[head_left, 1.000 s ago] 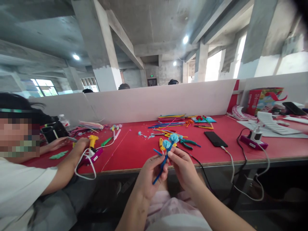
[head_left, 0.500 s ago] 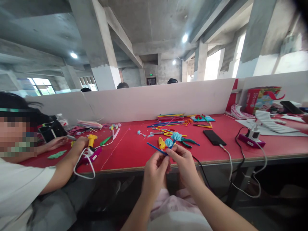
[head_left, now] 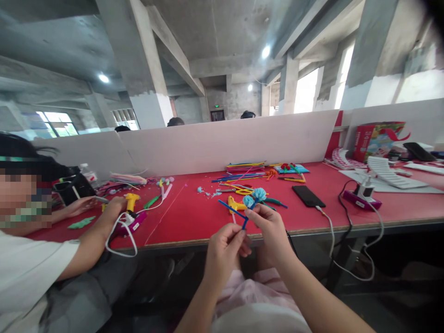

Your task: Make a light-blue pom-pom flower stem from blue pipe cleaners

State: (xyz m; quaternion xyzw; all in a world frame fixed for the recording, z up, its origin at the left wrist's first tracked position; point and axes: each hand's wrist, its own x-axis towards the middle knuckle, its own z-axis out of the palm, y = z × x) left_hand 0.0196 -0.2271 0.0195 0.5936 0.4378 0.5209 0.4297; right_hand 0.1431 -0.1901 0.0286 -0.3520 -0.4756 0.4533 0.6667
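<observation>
Just over the table's front edge, my left hand [head_left: 226,247] pinches the lower end of a dark blue pipe-cleaner stem [head_left: 227,208]. Higher up the same stem, my right hand [head_left: 271,231] closes thumb and finger around the point where a side piece sticks out to the left. Two fluffy light blue pompom flowers [head_left: 260,194] top the stem, one larger and one smaller. A yellow glue gun [head_left: 236,205] lies behind my hands, with green-handled pliers [head_left: 274,201] partly hidden by the flowers.
Bundled pipe cleaners [head_left: 244,169] lie near the white partition [head_left: 208,145]. To the right are a black phone [head_left: 308,196] on a cable and a purple power strip [head_left: 362,202]. On the left, a co-worker's hand [head_left: 116,208] is beside another yellow glue gun [head_left: 132,201].
The stem has turned more upright, and its side piece now angles up to the left. My left hand has moved down the stem slightly; the right hand stays near the joint.
</observation>
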